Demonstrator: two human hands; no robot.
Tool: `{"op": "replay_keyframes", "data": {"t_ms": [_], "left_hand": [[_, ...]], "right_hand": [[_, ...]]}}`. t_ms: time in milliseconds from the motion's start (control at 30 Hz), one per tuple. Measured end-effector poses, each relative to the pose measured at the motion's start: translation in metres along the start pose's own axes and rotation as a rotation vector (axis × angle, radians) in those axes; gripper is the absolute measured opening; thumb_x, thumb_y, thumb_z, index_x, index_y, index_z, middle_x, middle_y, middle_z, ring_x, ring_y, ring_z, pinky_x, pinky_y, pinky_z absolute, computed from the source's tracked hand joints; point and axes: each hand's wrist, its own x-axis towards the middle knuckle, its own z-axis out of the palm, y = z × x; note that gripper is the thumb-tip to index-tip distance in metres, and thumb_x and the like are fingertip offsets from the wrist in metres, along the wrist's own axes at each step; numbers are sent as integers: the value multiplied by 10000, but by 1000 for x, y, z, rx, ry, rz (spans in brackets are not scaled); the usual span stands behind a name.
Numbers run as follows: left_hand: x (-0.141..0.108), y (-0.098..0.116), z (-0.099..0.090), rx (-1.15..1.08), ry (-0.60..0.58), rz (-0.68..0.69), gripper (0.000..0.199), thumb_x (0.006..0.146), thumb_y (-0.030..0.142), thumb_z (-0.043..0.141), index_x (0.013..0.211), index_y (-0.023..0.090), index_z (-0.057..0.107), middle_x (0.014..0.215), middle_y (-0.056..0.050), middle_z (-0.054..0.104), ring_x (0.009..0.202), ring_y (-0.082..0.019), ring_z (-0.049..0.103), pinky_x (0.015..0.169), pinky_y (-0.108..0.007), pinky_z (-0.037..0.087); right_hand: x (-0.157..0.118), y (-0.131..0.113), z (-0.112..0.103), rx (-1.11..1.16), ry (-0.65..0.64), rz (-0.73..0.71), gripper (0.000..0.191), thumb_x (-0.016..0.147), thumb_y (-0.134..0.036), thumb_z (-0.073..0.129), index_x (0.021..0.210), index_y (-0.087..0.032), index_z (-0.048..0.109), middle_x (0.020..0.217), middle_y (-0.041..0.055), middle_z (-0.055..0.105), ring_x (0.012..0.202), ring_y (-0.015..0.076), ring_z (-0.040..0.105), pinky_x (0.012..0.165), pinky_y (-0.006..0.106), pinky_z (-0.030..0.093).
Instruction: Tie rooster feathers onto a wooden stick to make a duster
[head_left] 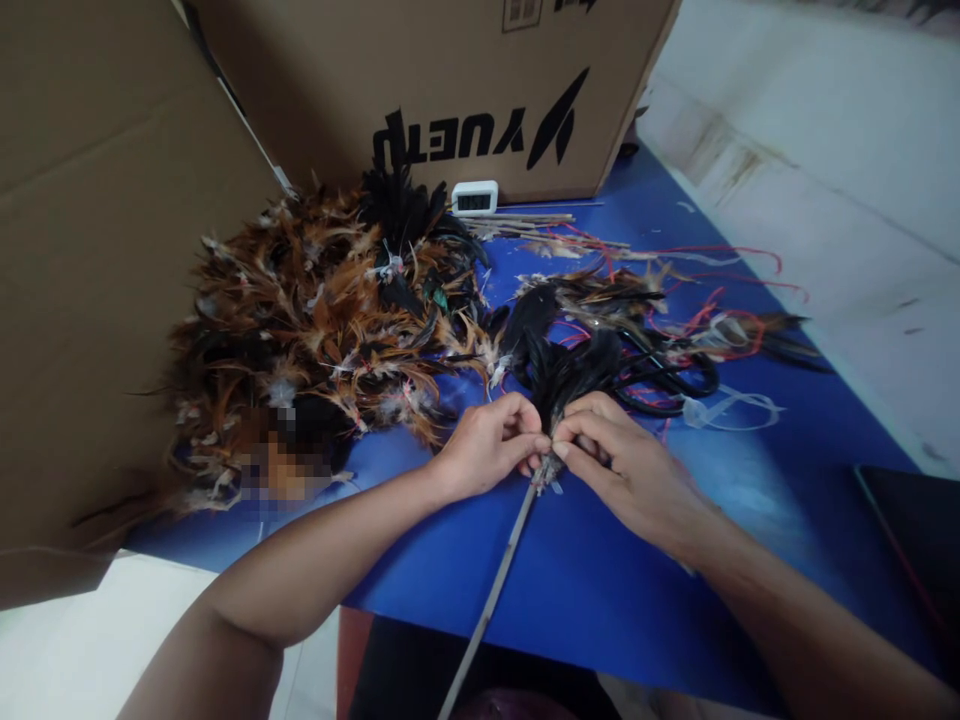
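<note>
My left hand (499,442) is closed in a pinch at the quill ends of a bunch of black feathers (574,368). My right hand (619,460) pinches the same spot from the other side, and the fingertips of both hands nearly meet. Any thread between them is too small to make out. A thin pale stick (491,595) runs from under the feather ends down past the table edge towards me. The black feathers fan out away from me, beyond my fingers.
A big heap of brown and black feather bunches (315,310) lies left on the blue table (600,610). Behind stand a cardboard box (337,90) and a small white digital display (475,198). Thin sticks (540,222), red strings (757,280) and loose feathers (615,295) lie back right.
</note>
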Motion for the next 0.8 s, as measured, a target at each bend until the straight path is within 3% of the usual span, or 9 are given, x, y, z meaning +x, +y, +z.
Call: {"op": "replay_keyframes", "data": {"t_ms": [267, 600, 800], "left_hand": [[0, -1, 1, -4, 9, 7, 168, 758, 259, 642, 771, 114, 558, 622, 13, 578, 534, -69, 573, 543, -201, 491], [-2, -5, 2, 64, 29, -25, 215, 732, 316, 653, 784, 109, 631, 613, 0, 610, 537, -82, 581, 542, -197, 481], [-2, -4, 2, 67, 22, -63, 131, 713, 231, 640, 774, 115, 632, 630, -3, 619, 557, -95, 605, 557, -200, 496]], "right_hand": [[1, 2, 1, 48, 16, 40, 145, 852, -213, 478, 718, -208, 533, 805, 9, 492, 668, 121, 482, 564, 249, 395], [0, 1, 3, 64, 18, 100, 154, 844, -231, 486, 701, -205, 538, 786, 4, 497, 656, 117, 490, 560, 242, 391], [-1, 2, 6, 63, 44, 113, 149, 837, -211, 479, 695, -206, 526, 779, 2, 499, 647, 118, 485, 562, 245, 385]]}}
